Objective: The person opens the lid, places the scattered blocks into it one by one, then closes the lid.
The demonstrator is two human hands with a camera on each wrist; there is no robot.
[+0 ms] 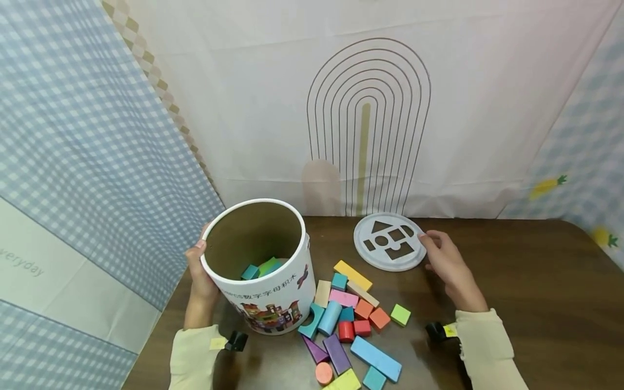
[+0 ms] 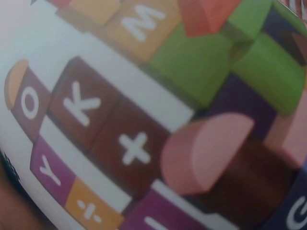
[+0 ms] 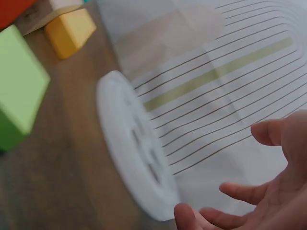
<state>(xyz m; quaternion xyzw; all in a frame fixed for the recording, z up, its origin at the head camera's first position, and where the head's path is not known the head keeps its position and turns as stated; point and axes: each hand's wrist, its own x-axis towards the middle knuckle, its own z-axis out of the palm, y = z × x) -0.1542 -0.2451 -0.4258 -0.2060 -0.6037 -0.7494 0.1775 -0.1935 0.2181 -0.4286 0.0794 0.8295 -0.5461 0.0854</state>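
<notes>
My tbl: dk brown, blocks strewn on it.
Bunched front & ctr, some touching; green block just apart to my R; bucket beside them, L; lid nr back edge.

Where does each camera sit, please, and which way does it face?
Head: head-worn, facing forward and down at the bucket, blocks and lid; left hand and right hand show.
Left wrist: wrist-worn, facing the bucket's printed side; blurred skin, lower left.
Right wrist: wrist-worn, facing lid and backdrop; fingers show.
Head and right wrist share the lid.
</notes>
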